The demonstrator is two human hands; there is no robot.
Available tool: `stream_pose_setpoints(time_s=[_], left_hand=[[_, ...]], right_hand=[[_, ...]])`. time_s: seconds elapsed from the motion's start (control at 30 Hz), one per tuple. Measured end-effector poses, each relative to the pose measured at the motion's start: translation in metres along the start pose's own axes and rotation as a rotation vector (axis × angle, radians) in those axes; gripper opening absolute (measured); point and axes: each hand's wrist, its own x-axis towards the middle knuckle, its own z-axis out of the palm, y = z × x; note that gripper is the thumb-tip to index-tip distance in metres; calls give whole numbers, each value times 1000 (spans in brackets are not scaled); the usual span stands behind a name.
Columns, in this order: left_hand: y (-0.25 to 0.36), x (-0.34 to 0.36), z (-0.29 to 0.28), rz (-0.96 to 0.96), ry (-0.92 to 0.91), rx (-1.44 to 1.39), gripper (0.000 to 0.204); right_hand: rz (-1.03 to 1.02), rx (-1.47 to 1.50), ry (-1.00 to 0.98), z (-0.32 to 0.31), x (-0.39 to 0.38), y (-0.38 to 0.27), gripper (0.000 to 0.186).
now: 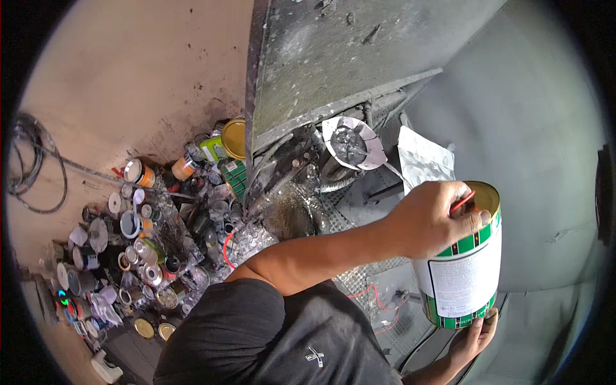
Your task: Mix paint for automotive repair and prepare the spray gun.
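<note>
A large green and white metal can, likely a paint can, is held tilted at the right, with printed panels around its side. At its gold top end, my left hand is closed on the rim. A red curved piece shows between its thumb and fingers; I cannot tell what it belongs to. Underneath, my right hand grips the lower edge. Left of the can is a pale bowl-shaped piece with grey, shiny contents. A thin handle runs from it toward my left hand, where its end is hidden.
A white sheet stands behind my left hand. A large grey spattered panel slants above. Used cans and jars crowd the floor at left, near a coiled black hose. A red cable lies on the grey floor plate.
</note>
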Motion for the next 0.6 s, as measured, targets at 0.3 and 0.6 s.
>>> stream_pose_setpoints(time_s=[0.3,0.6], left_hand=[[-8,2,7,84,84,245,46],[-92,-97,94,-259,411,819,29]], right_hand=[[251,258,-368,-15,-10,32,60],[908,598,-772,47,-74,221,38]])
